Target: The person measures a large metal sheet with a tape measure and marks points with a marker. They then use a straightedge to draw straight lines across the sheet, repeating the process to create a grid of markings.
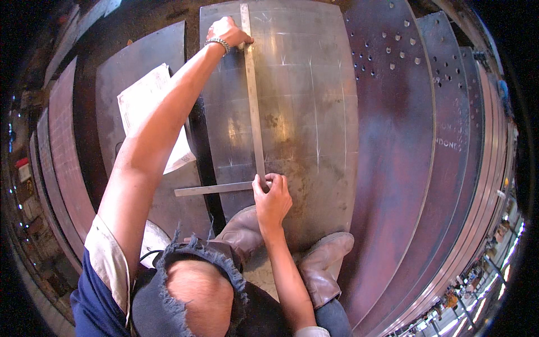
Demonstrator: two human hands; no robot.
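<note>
Grey metal, thin, probably stiff and fairly light, the square [255,106] lies mostly on the plate [331,132], spanning between both hands: the right hand [274,199] pinches its corner; the left hand [227,32] rests curled fingers near its far end. Those spots seem good holds; its smooth face could slide. Paper [139,95] lies nearer than the left hand, partly hidden by that forearm [174,106].

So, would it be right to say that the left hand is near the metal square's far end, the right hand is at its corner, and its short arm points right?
Not quite: in the head view, the short arm of the metal square points left. The left hand and right hand are as described.
</note>
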